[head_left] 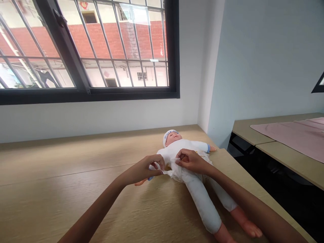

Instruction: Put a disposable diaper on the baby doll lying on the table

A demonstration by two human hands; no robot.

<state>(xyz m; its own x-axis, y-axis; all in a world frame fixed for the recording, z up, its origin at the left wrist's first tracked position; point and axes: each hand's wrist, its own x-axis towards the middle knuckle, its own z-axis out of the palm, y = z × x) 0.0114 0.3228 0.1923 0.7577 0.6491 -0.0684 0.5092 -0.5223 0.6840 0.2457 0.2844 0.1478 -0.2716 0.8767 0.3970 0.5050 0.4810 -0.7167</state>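
Observation:
A baby doll (202,195) in white clothes and a white cap lies on its back on the wooden table, head towards the wall and feet towards me. Around its hips is a white diaper (178,172). My left hand (153,165) pinches a thin white tab that sticks out from the diaper at the doll's side. Over the doll's belly, my right hand (191,160) is closed on the diaper's upper front edge. The doll's arms are spread out, and one of its hands shows beneath my left hand.
The wooden table (63,199) ends at a diagonal edge on the right, close to the doll's feet. Beyond a dark gap stands another table with a pink cloth (291,135). A barred window (121,44) is in the wall behind.

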